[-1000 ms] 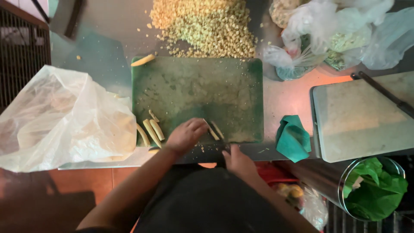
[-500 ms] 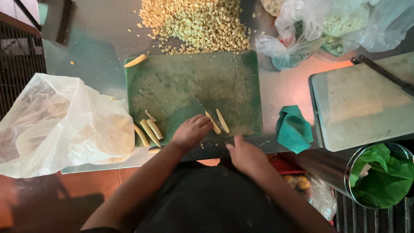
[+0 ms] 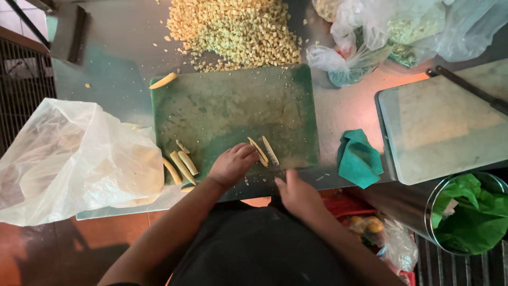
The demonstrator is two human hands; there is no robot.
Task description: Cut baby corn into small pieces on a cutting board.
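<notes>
Steel bench [image 3: 121, 79]: diced pile [image 3: 238, 32] done; left hand [image 3: 232, 165] pins two baby-corn strips [image 3: 263, 151]; right hand [image 3: 297, 195] empty, loosely curled; several whole ears [image 3: 181, 165] uncut

Light's dim and warm, w/ an orange glow on the steel table [image 3: 349, 106] at right. Glare on the clear plastic bag [image 3: 74, 159] at left. Foreground's in deep shadow, detail soft and a bit grainy, edges slightly bent.

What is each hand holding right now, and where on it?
Left hand pins the pale strips at their near ends with its fingertips. Right hand sits at the board's edge; any hold cannot be told.
</notes>
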